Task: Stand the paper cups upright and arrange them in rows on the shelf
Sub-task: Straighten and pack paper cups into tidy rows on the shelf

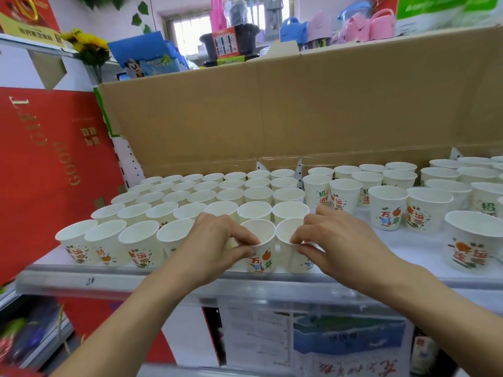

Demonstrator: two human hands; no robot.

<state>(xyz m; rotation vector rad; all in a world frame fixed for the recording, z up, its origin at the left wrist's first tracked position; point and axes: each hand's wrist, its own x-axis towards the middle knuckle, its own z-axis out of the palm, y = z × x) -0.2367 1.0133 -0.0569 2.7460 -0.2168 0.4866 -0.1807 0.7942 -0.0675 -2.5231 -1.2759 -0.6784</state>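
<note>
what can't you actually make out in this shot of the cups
Head view only.
- Print on the cup the right hand pinches: mostly covered by that hand.
- Front-row spot behind the left hand: hidden by that hand.
- Rightmost cups: cut off by the frame edge.
- Goods at lower left: blurred.

paper cups (386, 210): white, green-orange-red print | shelf (408, 250): white | cardboard (272, 112) at 12 o'clock: plain brown | gift box (49, 164) at 9 o'clock: red, gold letters | flowers (87, 43) at 11 o'clock: yellow
</note>
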